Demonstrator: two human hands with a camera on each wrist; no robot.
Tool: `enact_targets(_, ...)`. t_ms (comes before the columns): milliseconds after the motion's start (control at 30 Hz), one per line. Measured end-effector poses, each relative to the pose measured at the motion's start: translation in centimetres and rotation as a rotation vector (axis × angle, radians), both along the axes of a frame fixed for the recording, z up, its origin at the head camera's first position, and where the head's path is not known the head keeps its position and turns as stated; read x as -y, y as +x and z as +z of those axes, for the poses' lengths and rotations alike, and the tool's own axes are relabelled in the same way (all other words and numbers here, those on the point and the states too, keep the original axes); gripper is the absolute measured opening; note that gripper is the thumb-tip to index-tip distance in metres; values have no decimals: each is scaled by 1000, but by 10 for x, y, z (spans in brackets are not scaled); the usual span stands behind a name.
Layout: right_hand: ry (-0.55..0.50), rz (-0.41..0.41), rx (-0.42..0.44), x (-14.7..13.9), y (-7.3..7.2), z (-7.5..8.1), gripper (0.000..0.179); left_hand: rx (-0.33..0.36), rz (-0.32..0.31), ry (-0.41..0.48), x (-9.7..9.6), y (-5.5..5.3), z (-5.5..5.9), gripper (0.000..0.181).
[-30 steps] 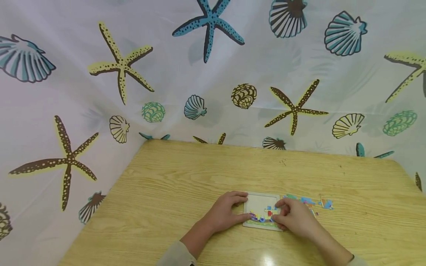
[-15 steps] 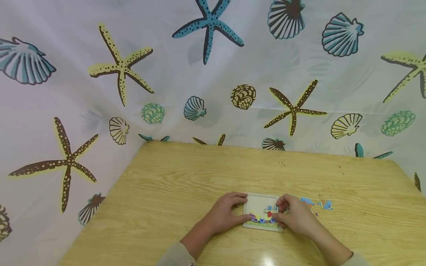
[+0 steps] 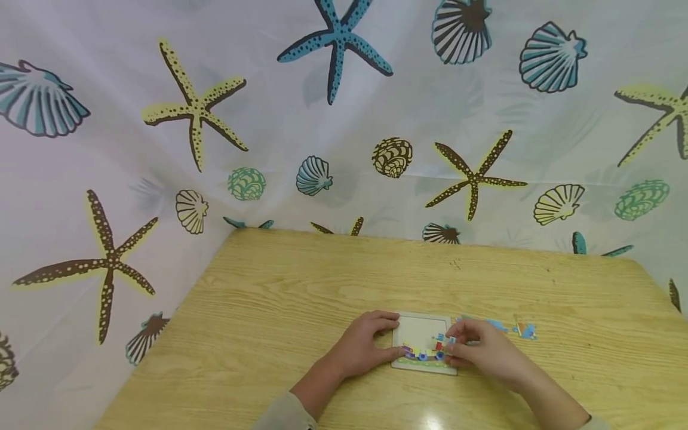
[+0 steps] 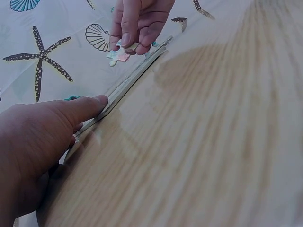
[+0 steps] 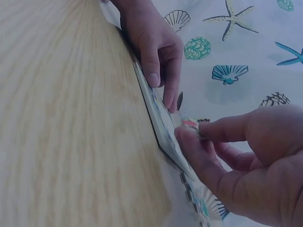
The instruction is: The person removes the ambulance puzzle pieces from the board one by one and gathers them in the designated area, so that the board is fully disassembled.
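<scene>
A light-framed jigsaw puzzle tray (image 3: 421, 314) lies on the table, its lower part filled with colourful pieces (image 3: 423, 356) that include blue wheels. At the tray's left side my left hand (image 3: 364, 343) rests on it, thumb over the lower left pieces and forefinger at the upper left rim. My right hand (image 3: 486, 352) pinches a red, white and blue jigsaw piece (image 3: 439, 344) between thumb and fingertips, over the tray's right side. In the left wrist view this jigsaw piece (image 4: 119, 56) shows tilted above the tray; the fingertips hide part of it.
Loose jigsaw pieces (image 3: 525, 329) lie on the wooden table (image 3: 301, 286) to the right of the tray, some behind my right hand. A white cloth (image 3: 344, 131) printed with starfish and shells hangs along the table's back and left edges.
The red jigsaw piece, earlier low in the tray by my right fingertips, is now lifted and tilted in their pinch. My right hand has shifted slightly right; my left hand stays put.
</scene>
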State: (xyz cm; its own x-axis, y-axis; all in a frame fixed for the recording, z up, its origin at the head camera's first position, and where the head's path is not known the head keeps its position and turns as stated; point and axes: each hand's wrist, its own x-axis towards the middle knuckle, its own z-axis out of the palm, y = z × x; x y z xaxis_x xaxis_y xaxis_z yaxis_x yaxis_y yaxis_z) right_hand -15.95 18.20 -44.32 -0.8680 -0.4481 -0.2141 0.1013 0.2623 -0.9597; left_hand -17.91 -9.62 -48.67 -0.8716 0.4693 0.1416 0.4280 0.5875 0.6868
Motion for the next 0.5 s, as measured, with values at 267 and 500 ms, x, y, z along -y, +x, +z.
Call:
enact_targets(267,9,-49,-8,-35,-1,-4,48,13,4,2,-1,1,2,58)
enact_targets(500,46,-108,-37,-66,1,-6,49,6,15,-8,-2,0,1,58)
